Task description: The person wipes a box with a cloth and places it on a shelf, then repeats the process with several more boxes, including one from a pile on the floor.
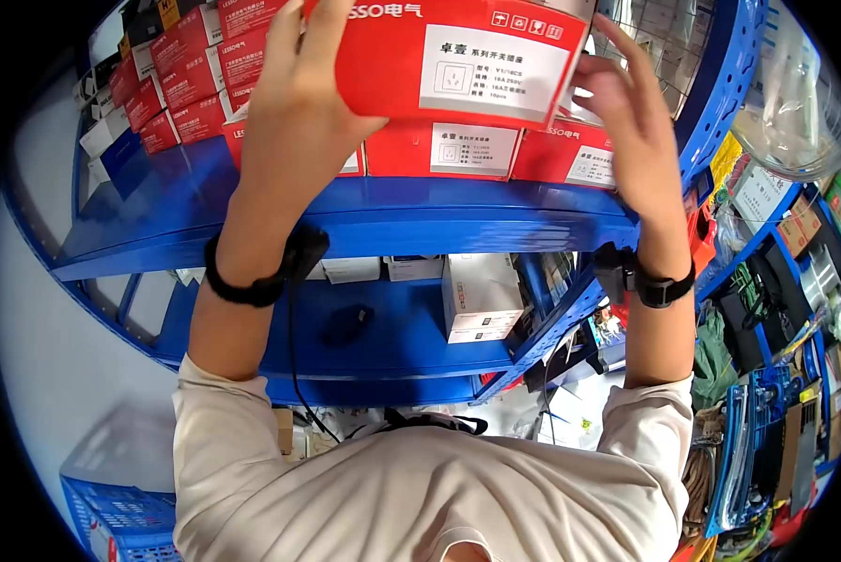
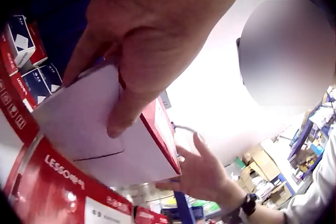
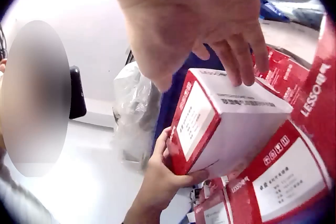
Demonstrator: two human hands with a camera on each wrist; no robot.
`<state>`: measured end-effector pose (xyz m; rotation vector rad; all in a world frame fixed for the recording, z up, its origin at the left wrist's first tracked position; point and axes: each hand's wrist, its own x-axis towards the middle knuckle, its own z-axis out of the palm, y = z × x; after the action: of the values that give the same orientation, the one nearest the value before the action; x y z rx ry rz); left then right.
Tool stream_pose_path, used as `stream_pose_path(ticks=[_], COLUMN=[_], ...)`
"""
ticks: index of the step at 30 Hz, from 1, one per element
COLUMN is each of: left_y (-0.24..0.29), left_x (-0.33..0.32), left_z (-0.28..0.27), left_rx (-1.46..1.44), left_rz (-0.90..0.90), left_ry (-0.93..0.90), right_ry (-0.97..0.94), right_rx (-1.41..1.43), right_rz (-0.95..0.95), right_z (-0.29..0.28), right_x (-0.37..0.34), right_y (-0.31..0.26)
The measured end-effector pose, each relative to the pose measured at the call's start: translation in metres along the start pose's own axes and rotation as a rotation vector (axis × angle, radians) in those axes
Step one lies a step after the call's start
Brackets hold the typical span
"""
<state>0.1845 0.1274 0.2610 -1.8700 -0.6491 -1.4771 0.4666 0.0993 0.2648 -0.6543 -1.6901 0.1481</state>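
My left hand (image 1: pixel 303 117) grips a red and white switch-socket box (image 1: pixel 383 80) by its left end, fingers over the top and thumb under the lower edge. In the left wrist view the thumb presses against the white underside of this box (image 2: pixel 79 113). The box is tilted, held over a row of similar red boxes (image 1: pixel 397 150). My right hand (image 1: pixel 631 122) is at the box's right end. The right wrist view shows that hand (image 3: pixel 194 19) with its fingers spread loosely, fingertips right at the white end with the barcode and thumb apart from it.
Stacks of red boxes (image 1: pixel 191 70) fill the left of the blue shelf (image 1: pixel 439 211). White cartons (image 1: pixel 481 290) stand on the shelf below. On the right, another rack holds tools, cables and packages. A blue upright (image 1: pixel 720 84) rises beside my right hand.
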Motion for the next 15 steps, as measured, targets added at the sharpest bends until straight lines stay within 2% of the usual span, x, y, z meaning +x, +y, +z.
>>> stream_pose_path(ticks=[2, 3, 4, 6, 8, 11, 13, 14, 15], left_y=[-0.014, -0.03, -0.034, -0.032, -0.033, -0.036, -0.039, -0.04, -0.038], left_x=[-0.009, -0.017, -0.015, -0.018, -0.019, -0.021, -0.023, -0.024, -0.027], left_z=[0.019, 0.035, 0.041, 0.046, 0.048, 0.051, 0.053, 0.055, 0.052], left_rx=[0.011, -0.016, -0.043, -0.062, -0.059, -0.088, -0.081, -0.081, -0.076], left_rz=[-0.009, -0.052, -0.096, -0.089, -0.12, -0.165, -0.196, -0.22, -0.219], left_ry=[-0.019, -0.065, -0.111, -0.125, -0.132, -0.189, -0.213, -0.233, -0.226], right_ry=[-0.168, -0.11, -0.109, -0.142, -0.158, -0.079, -0.045, -0.047, 0.012], right_rx=[-0.143, -0.44, -0.444, -0.421, -0.429, -0.345, -0.418, -0.415, -0.499], right_rz=[-0.019, -0.219, -0.218, -0.087, -0.098, -0.072, 0.084, 0.078, -0.011], right_z=[0.01, 0.017, 0.019, 0.02, 0.02, 0.027, 0.03, 0.033, 0.037], right_x=[-0.001, -0.003, -0.004, -0.005, -0.005, -0.007, -0.009, -0.013, -0.021], right_y=[0.001, 0.02, 0.027, 0.036, 0.04, 0.046, 0.049, 0.049, 0.048])
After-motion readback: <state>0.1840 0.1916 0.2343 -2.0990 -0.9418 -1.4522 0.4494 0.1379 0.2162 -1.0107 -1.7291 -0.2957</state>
